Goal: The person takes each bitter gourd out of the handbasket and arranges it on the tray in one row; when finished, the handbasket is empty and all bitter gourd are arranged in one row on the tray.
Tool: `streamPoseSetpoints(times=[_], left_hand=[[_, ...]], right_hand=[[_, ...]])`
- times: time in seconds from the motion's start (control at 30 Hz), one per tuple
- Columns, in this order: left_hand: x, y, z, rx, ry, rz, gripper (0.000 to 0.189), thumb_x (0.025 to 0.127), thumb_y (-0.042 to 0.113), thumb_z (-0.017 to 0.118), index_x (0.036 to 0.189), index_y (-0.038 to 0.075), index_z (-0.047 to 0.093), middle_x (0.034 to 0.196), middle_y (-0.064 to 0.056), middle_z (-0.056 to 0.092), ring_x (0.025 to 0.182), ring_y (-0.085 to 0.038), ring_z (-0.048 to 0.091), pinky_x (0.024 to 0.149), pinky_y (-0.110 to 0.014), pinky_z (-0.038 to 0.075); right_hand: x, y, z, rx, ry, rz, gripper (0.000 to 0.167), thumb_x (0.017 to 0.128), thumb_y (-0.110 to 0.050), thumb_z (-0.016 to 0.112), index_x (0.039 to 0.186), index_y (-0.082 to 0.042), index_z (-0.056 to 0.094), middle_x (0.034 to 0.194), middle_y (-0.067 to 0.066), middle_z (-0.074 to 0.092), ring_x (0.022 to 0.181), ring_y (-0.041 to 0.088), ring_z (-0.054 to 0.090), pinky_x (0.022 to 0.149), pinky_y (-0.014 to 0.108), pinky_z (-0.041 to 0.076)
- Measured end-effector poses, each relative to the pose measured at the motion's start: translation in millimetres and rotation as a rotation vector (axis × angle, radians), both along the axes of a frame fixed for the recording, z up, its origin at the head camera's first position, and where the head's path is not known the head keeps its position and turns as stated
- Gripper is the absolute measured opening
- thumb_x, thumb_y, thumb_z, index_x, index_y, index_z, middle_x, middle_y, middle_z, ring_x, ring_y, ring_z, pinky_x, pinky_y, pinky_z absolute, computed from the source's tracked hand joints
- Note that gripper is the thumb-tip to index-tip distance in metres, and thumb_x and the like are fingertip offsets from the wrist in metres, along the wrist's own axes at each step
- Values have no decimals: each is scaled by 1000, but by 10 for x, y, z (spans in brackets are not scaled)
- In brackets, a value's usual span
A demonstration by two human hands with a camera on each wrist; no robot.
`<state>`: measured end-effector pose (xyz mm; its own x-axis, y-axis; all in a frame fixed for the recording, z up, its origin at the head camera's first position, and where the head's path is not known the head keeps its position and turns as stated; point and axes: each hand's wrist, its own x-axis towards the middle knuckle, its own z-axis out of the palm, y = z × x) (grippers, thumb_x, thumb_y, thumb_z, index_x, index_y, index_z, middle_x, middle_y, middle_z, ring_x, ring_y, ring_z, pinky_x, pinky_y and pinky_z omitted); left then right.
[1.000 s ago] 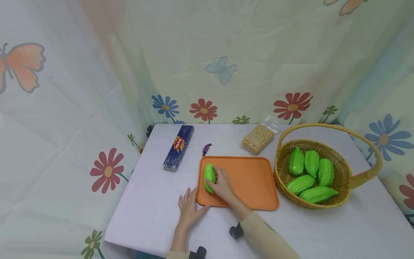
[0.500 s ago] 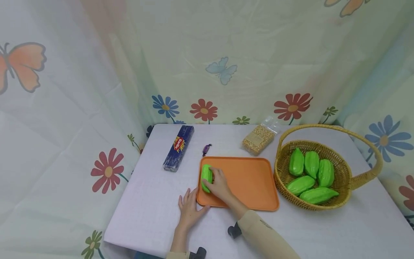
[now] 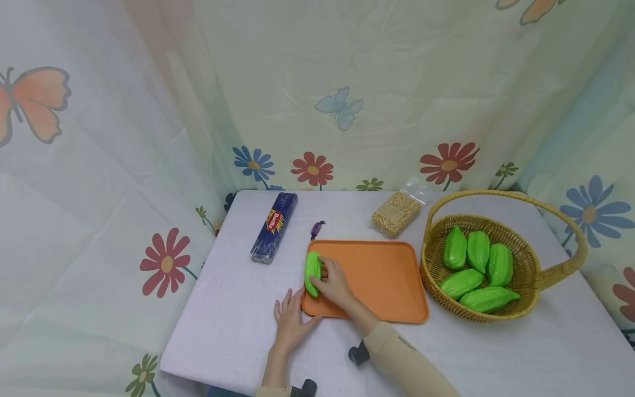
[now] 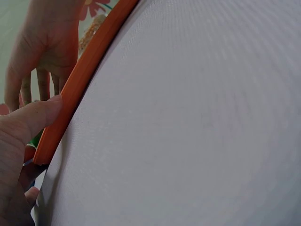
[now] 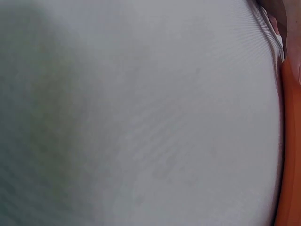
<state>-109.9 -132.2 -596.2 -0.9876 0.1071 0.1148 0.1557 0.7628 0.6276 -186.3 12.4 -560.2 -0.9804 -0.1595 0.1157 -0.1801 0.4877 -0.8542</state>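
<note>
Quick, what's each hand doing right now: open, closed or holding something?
Left hand: open, touching the orange tray at its corner.
Right hand: holding a green fruit-like piece.

Blue Barilla pack (image 3: 274, 227) slanting on a white tablecloth (image 3: 223, 309), purple wrapped candy (image 3: 316, 230) near it, clear bag of kernels (image 3: 396, 214), pale curtain (image 3: 278, 77) with printed flowers (image 3: 312, 169) and butterflies (image 3: 340, 108)

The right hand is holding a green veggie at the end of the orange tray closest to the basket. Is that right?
Not quite! The right hand does hold a green veggie, but it's at the left end of the orange tray, farthest from the basket. The head view shows it.
</note>
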Motion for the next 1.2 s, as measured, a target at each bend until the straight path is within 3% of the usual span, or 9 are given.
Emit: streamPoseSetpoints(times=[0.27,0.57,0.7,0.87,1.03,1.2], left_hand=[[-23,4,-4,3,25,5,84,74,58,64,138,10,39,137,-7,44,132,-33,23,102,-57,1],[-52,12,6,16,13,8,85,75,61,61,139,11,38,138,-7,43,133,-32,21,103,-56,-2],[-45,13,5,17,3,8,85,75,61,61,139,12,37,138,-6,43,133,-32,21,103,-56,-2],[-25,7,5,17,-2,4,84,75,60,61,139,12,37,138,-7,42,133,-33,21,103,-56,-3],[0,-15,0,10,-7,9,84,75,59,61,139,11,37,138,-7,43,133,-33,21,103,-56,-3],[-2,-14,-22,7,18,2,83,75,59,62,138,10,39,137,-6,44,132,-34,23,103,-57,-1]], right_hand=[[-28,33,-13,-42,-18,-23,66,84,-24,67,138,-2,36,124,19,46,86,21,58,69,26,52],[-34,99,43,-63,-38,-87,54,89,-20,58,136,-2,38,124,20,48,95,28,59,78,36,51],[-18,162,85,-108,9,-118,51,88,-10,54,135,0,37,121,22,48,97,30,58,81,40,50],[9,276,201,-165,46,-164,49,86,-1,49,133,0,39,122,22,48,94,28,56,78,40,49],[24,392,354,-151,81,-188,42,81,2,48,123,-2,49,118,16,49,93,25,54,74,37,49],[28,543,502,-164,159,-232,43,78,5,47,120,-1,50,114,16,49,94,29,54,72,39,48]])
